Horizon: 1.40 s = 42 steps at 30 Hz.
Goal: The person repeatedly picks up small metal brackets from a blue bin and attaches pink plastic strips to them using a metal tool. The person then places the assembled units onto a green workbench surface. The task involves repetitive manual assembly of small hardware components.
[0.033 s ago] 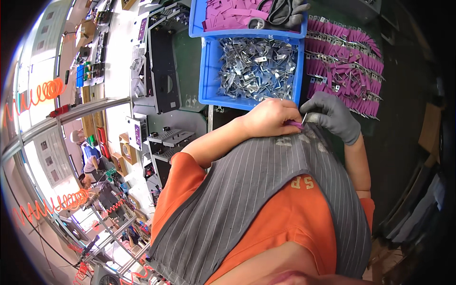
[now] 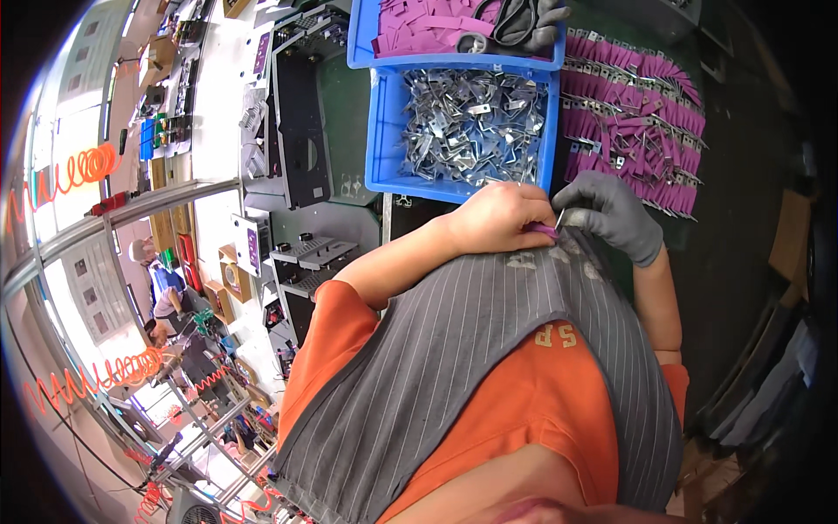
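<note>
My bare left hand (image 2: 502, 218) is closed, pinching a small purple strip (image 2: 544, 230) just in front of my apron. Close beside it, my right hand (image 2: 615, 218), in a grey glove, is closed on a thin metal bracket (image 2: 560, 217). The bracket meets the strip's end between my fingertips; my fingers hide most of both pieces. Beyond my hands stands a blue bin (image 2: 375, 140) of loose silvery brackets (image 2: 471, 122). Behind it, another blue bin (image 2: 360, 35) holds flat purple strips (image 2: 419, 26).
Rows of brackets with purple strips on them (image 2: 633, 122) lie right of the bins. A grey glove (image 2: 543, 31) rests in the far bin. Dark metal housings (image 2: 301, 131) stand at the left. Farther left are orange coiled hoses (image 2: 92, 166) and a person (image 2: 166, 279) at work.
</note>
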Each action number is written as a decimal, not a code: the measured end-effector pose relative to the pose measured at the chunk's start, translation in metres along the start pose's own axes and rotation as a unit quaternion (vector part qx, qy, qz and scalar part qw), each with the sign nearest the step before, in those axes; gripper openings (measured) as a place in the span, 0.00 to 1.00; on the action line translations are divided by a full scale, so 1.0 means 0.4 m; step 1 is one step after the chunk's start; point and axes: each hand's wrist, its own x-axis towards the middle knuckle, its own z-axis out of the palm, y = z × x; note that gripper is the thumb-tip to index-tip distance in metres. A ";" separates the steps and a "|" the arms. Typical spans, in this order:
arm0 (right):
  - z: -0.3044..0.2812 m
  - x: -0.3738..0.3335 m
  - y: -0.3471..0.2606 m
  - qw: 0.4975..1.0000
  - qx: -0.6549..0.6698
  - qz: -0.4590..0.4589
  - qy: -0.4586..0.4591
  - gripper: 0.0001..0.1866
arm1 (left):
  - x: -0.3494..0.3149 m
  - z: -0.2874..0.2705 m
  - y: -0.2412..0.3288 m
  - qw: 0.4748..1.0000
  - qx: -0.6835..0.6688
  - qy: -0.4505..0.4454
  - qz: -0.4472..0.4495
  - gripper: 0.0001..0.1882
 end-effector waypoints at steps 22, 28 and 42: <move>0.006 0.038 0.136 0.948 -0.144 -0.044 0.281 0.17 | -0.140 -0.074 -0.447 0.759 0.448 -0.122 -0.457 0.09; 0.047 0.062 0.118 0.955 -0.142 -0.076 0.248 0.16 | -0.114 -0.149 -0.312 0.861 0.073 0.132 -0.485 0.13; 0.128 0.193 0.083 0.917 -0.387 -0.090 0.029 0.10 | -0.043 -0.056 -0.261 0.887 -0.227 0.123 -0.382 0.11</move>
